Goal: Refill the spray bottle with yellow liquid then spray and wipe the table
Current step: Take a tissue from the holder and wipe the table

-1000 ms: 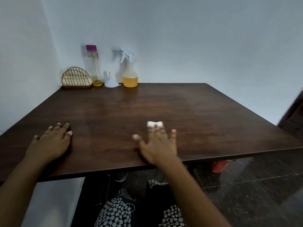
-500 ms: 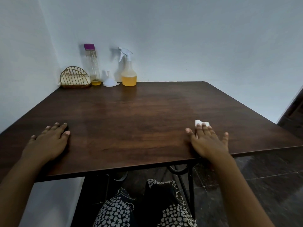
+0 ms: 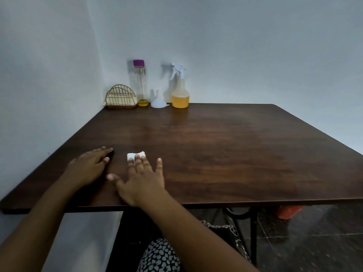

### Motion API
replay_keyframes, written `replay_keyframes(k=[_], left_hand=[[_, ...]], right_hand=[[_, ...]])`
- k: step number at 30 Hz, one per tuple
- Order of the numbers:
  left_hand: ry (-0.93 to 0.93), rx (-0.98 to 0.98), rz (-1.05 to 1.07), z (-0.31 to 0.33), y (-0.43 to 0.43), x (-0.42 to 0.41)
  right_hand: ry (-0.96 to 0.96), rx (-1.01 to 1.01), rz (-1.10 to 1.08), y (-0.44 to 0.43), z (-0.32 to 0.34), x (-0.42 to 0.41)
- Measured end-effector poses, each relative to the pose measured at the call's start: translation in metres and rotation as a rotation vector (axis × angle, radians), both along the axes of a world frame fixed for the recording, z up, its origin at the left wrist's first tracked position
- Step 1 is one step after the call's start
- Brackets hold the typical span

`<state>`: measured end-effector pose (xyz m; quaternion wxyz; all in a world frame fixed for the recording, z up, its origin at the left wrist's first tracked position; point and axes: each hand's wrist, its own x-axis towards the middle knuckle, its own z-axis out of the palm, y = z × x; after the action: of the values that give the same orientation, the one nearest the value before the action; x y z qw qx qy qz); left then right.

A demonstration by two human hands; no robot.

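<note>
Right hand (image 3: pixel 141 181) lies flat on the dark wooden table (image 3: pixel 225 154), straight fingers pressing a small white tissue (image 3: pixel 136 155). Left hand (image 3: pixel 89 166) rests flat just beside it. Spray bottle (image 3: pixel 180 91), funnel (image 3: pixel 158 101) and purple-capped bottle (image 3: pixel 141 83) stand at the far edge.

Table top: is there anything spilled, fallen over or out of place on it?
Nothing stands out. The spray bottle, the purple-capped bottle and the wire holder stand upright at the back edge of the table; the funnel rests mouth down between the bottles. No puddle shows. The right hand presses a white wipe flat.
</note>
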<state>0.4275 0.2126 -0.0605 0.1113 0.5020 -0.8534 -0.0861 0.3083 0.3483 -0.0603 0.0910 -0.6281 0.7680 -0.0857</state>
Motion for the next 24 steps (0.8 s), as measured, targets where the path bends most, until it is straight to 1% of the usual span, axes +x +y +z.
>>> replay_keyframes(k=[1,3,5,7,9,12,14,15,17,19,21,22,24], left_hand=[[-0.008,0.017,-0.008,0.001,-0.004,0.004],[-0.021,0.049,-0.019,0.000,-0.013,0.005],[-0.031,0.067,-0.012,0.001,-0.026,0.006],[-0.059,0.079,0.014,0.004,-0.042,0.005],[-0.099,0.074,0.044,0.006,-0.060,0.005],[-0.122,0.082,0.050,0.006,-0.088,0.007],[-0.109,0.092,0.053,0.004,-0.099,0.007],[-0.100,0.088,0.057,0.003,-0.102,0.006],[-0.090,0.066,0.075,0.001,-0.104,0.003],[-0.083,0.047,0.089,-0.002,-0.104,-0.001],[-0.078,0.050,0.091,-0.003,-0.106,-0.007],[-0.077,0.055,0.093,-0.004,-0.108,-0.011],[-0.085,0.060,0.098,-0.003,-0.112,-0.018]], right_hand=[[0.008,-0.021,-0.022,0.002,0.000,-0.010],[0.034,-0.047,-0.151,0.014,0.000,-0.046],[0.052,0.000,-0.317,0.026,0.002,-0.078],[0.064,0.057,-0.401,0.027,0.003,-0.087],[0.065,0.039,-0.351,0.012,0.002,-0.064],[0.035,0.002,-0.137,-0.028,-0.005,0.001],[0.011,0.017,-0.063,-0.049,-0.005,0.022],[0.008,0.017,-0.063,-0.057,-0.003,0.018],[0.024,0.013,-0.127,-0.066,0.001,-0.011],[0.049,0.051,-0.258,-0.069,0.009,-0.051],[0.058,0.109,-0.372,-0.075,0.015,-0.072],[0.062,0.118,-0.386,-0.082,0.015,-0.071],[0.078,0.106,-0.310,-0.105,0.012,-0.051]])
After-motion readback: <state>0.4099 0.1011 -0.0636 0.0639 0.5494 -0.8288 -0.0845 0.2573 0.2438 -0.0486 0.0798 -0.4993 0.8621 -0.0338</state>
